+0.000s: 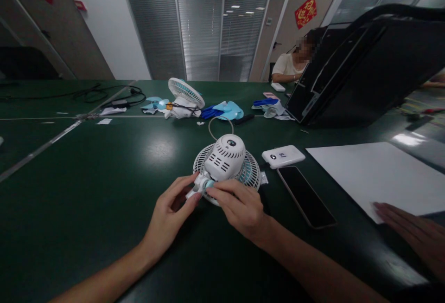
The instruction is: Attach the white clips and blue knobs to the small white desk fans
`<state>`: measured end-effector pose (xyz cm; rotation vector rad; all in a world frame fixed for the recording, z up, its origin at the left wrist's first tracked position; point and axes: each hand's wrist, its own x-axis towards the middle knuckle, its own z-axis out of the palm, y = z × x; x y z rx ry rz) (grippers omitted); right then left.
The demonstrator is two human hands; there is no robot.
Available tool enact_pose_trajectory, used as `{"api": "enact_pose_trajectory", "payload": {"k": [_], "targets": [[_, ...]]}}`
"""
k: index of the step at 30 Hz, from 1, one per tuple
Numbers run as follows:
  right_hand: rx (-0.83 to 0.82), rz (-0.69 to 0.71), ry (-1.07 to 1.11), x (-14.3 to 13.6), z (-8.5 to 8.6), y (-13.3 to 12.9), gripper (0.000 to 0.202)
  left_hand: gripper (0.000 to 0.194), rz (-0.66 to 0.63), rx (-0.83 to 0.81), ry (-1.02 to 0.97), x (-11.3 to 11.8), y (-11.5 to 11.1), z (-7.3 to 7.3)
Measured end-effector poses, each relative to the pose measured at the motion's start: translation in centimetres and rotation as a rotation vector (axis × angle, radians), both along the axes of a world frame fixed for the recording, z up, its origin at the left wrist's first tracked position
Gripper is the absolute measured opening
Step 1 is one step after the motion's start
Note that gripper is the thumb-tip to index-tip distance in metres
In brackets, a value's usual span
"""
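A small white electric fan (225, 159) lies grille-down on the green table, its rounded motor housing facing up. My left hand (174, 201) grips the white bracket (199, 183) at the fan's near side between thumb and fingers. On a light-blue knob (209, 184) at that bracket, the fingertips of my right hand (241, 203) are closed. The slotted grille rim shows around the housing, and part of it is hidden behind my right hand. A pale cable loop (210, 129) rises behind the fan.
Right of the fan lie a white power bank (283, 156) and a dark phone (306, 196). Another person's hand (413, 233) rests by a white sheet (382, 173). Farther back are a second fan (184, 101), light-blue blades (229, 110), gloves (269, 106) and a large black case (361, 71).
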<state>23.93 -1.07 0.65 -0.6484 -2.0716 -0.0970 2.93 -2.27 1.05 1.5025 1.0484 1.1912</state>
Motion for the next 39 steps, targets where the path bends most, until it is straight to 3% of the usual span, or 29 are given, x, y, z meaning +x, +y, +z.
{"api": "enact_pose_trajectory", "payload": {"k": [3,7,12,23,29,32,35,39], "targets": [[0.05,0.049,-0.074,-0.3,0.2,0.1,0.032,0.032,0.0,0.026,0.005,0.1,-0.2,0.0],[-0.011,-0.045,-0.017,-0.3,0.4,0.1,0.028,0.036,-0.043,0.017,0.0,0.2,-0.5,0.0],[-0.012,0.029,-0.087,0.2,0.8,0.0,0.033,0.037,-0.053,0.01,-0.004,0.1,-0.5,0.0],[-0.133,-0.122,0.109,-1.2,0.3,-0.2,0.026,0.041,-0.089,0.025,0.061,0.0,-1.0,-0.2],[-0.096,-0.194,-0.031,-0.5,0.4,-0.3,0.031,0.038,-0.101,0.025,0.026,0.3,-0.8,-0.5],[-0.039,-0.131,-0.098,0.7,1.2,-0.2,0.04,0.038,-0.108,0.012,0.009,0.4,-0.8,-0.4],[0.041,0.047,-0.252,2.1,1.8,0.2,0.04,0.039,-0.108,0.0,0.008,0.3,-0.8,-0.3],[0.023,0.025,-0.222,2.5,1.8,0.6,0.038,0.037,-0.088,-0.008,0.013,0.3,-0.8,-0.2]]}}
